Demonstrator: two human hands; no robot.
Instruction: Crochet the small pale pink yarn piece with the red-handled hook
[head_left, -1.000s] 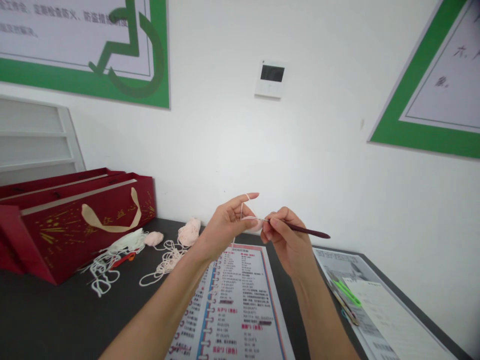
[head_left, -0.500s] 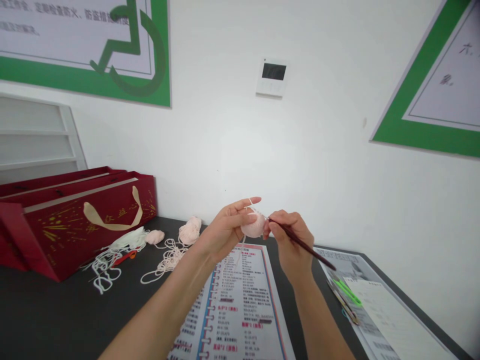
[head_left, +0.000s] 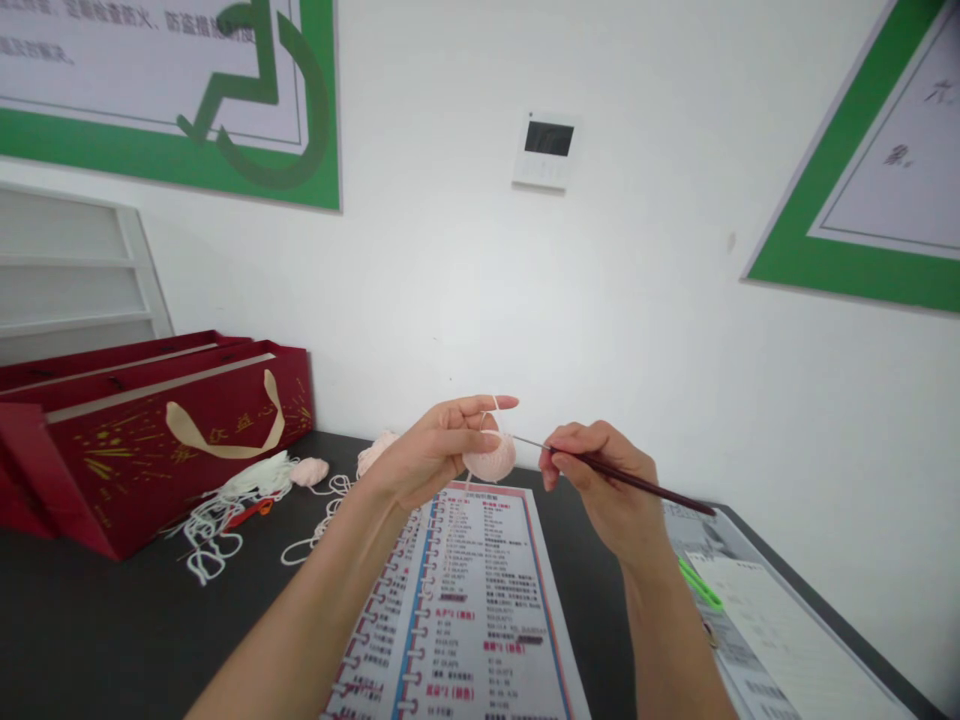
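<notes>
Pale pink crochet work (head_left: 490,458), a small rounded piece, is pinched between the thumb and fingers of my left hand (head_left: 442,440). A strand of yarn (head_left: 498,412) loops over that hand's raised index finger. My right hand (head_left: 604,480) grips a crochet hook (head_left: 637,481) with a dark red-brown handle, held like a pen. Its thin metal shaft points left, and the tip meets the top edge of the pink piece. Whether the tip sits inside a stitch is too small to tell.
A spiral-bound pattern book (head_left: 487,600) lies below my hands on the black table (head_left: 90,630). At left stand red gift bags (head_left: 150,440), with white yarn (head_left: 217,520) and pink yarn (head_left: 309,472) beside them. Papers (head_left: 795,630) and a green tool (head_left: 701,585) lie at right.
My right hand has moved right with the hook, whose metal shaft now shows more. The left hand and the pink piece have shifted slightly left.
</notes>
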